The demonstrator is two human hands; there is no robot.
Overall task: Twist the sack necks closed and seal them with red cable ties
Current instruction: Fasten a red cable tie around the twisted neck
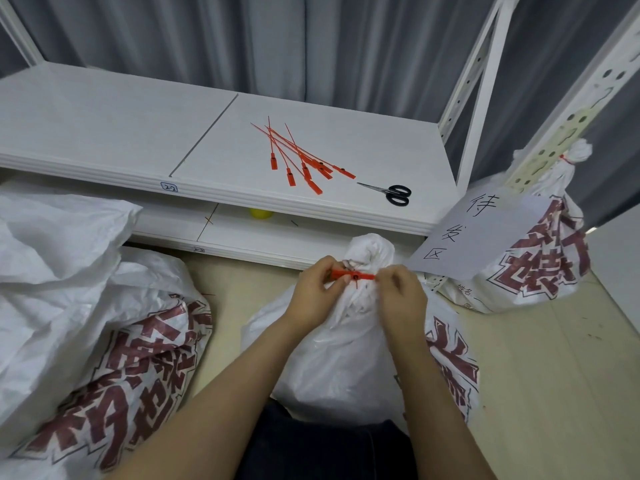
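Sack [346, 348]: standing on the floor between my arms, its twisted neck [370, 252] bunching up just in front of the shelf [121, 126].
Tie [351, 275]: red, lying across the neck, running between my two hands.
Left hand [317, 294]: fingers closing on the tie's tag end, pinching it.
Right hand [401, 296]: fingers curling shut on the other end.
Spare ties [299, 157]: lying loose on the shelf, scissors [389, 192] just beside them.
Hard to see: the tie's loop is hiding behind the neck folds.
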